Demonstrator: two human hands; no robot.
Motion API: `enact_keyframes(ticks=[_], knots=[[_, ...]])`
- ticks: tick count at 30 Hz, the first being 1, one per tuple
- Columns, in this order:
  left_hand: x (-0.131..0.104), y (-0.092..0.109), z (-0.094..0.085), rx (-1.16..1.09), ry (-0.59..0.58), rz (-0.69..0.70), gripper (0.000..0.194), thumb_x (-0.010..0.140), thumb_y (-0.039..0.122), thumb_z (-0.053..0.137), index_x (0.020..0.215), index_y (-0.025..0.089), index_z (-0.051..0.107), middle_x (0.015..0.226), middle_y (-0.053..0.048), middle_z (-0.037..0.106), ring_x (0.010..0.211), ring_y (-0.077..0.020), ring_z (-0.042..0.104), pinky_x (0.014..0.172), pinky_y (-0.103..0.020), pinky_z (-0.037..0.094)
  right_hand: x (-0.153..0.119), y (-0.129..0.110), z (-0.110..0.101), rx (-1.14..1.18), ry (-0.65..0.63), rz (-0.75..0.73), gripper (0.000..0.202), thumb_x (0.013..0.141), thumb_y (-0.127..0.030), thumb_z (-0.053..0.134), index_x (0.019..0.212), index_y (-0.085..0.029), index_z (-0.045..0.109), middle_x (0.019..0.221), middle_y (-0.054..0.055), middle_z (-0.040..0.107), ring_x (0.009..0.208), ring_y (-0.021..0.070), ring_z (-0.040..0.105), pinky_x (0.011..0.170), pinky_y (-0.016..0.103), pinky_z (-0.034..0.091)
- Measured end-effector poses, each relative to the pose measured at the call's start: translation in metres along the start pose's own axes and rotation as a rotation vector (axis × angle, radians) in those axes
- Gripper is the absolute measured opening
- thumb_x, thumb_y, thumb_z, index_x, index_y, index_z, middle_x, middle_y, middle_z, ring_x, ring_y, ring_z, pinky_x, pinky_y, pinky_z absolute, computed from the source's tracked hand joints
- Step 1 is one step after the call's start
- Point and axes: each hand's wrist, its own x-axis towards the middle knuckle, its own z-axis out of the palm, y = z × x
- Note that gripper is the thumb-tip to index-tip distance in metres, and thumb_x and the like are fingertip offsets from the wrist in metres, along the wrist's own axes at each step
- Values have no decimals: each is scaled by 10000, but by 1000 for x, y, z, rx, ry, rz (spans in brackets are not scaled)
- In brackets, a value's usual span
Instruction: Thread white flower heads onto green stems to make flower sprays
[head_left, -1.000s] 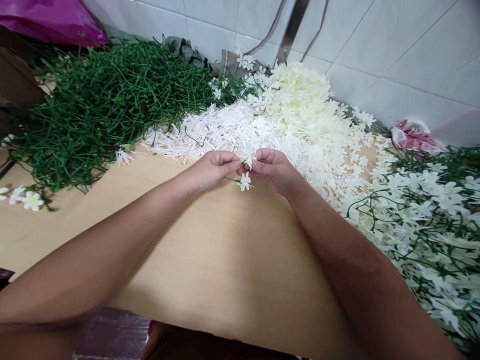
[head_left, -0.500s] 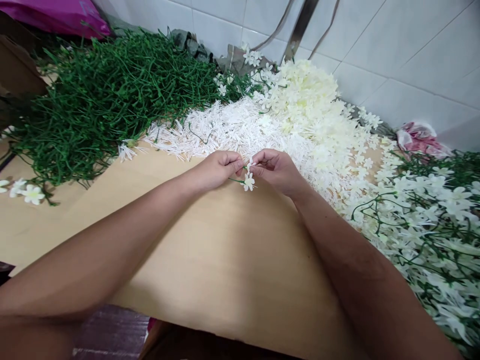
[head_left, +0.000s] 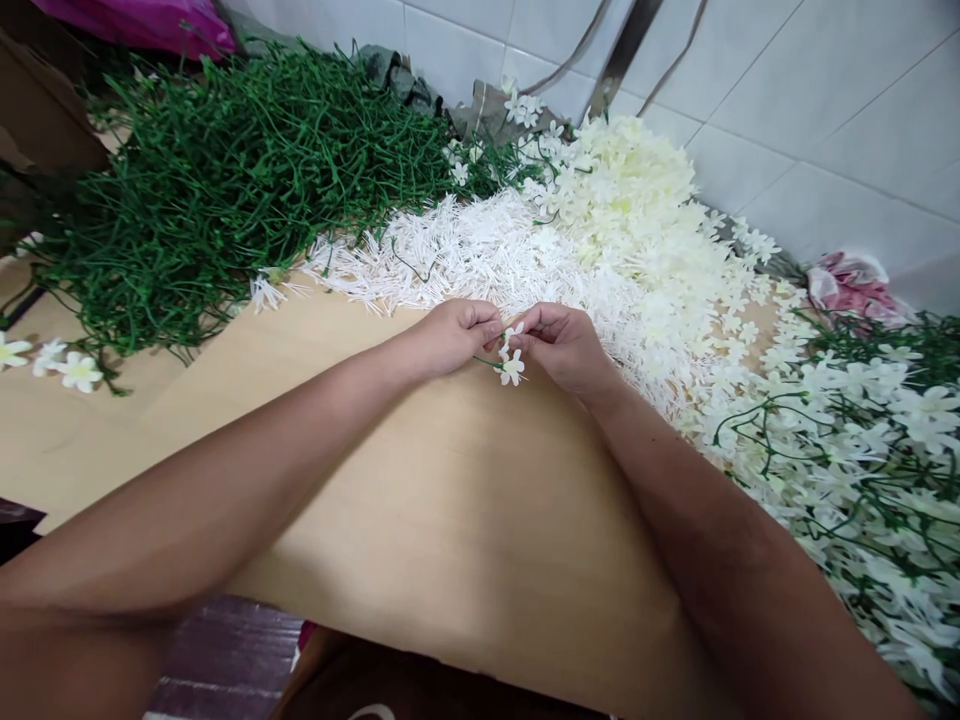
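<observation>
Over the brown board (head_left: pixel 420 500), my left hand (head_left: pixel 461 335) is closed in a pinch on the green stem of an artificial flower sprig (head_left: pixel 511 368). One white flower hangs open below the fingertips. My right hand (head_left: pixel 562 345) meets it from the right, thumb and forefinger pinched at a second white flower (head_left: pixel 512 336) on the sprig. The exact contact of the fingertips is partly hidden. Just beyond both hands lies a heap of thin white stamen pieces (head_left: pixel 480 250).
Green plastic stems (head_left: pixel 285 170) are piled at back left, pale yellow-white petals (head_left: pixel 630 190) at back right. Finished-looking flower sprigs (head_left: pixel 870 500) heap up along the right. A few white flowers (head_left: pixel 79 371) lie at left. A tiled wall (head_left: pixel 810 120) stands behind.
The whole view has shifted slightly, so everything appears a little to the right. Both hands keep their pinch on the sprig, and the upper flower has tilted slightly between the fingers.
</observation>
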Motion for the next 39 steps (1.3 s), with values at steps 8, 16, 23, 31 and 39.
enact_keyframes(ticks=[8,16,23,31,39], knots=[[1,-2,2,9,-1,-3,285,811,108,442,530,152,453,524,42,425,535,-79,370,569,-223,298,1,-1,7,37,25,32,343,527,-357,848,591,-171,568,563,-24,612,524,86,557,520,231,456],[3,-7,5,-103,68,-5,257,803,144,484,548,149,455,528,45,436,520,-68,375,544,-206,292,2,-4,8,60,35,62,377,527,-397,840,614,-174,550,529,-42,596,485,75,544,493,214,454],[2,-8,4,-221,77,-33,262,809,236,543,568,144,496,531,45,460,520,-71,408,572,-212,334,1,-8,1,129,-30,86,359,529,-403,843,659,-176,597,612,-24,637,585,93,596,619,243,520],[-1,-4,-2,-168,-25,22,301,830,308,550,579,143,528,463,51,383,487,-73,377,535,-211,325,2,-3,-6,119,-46,71,352,508,-370,857,676,-168,622,611,-27,640,573,88,599,591,229,507],[1,-11,1,-235,-58,142,291,836,318,535,598,151,526,479,60,360,483,-71,336,531,-214,306,2,0,-6,254,-55,99,347,477,-319,875,647,-167,614,619,-30,655,581,92,614,567,224,503]])
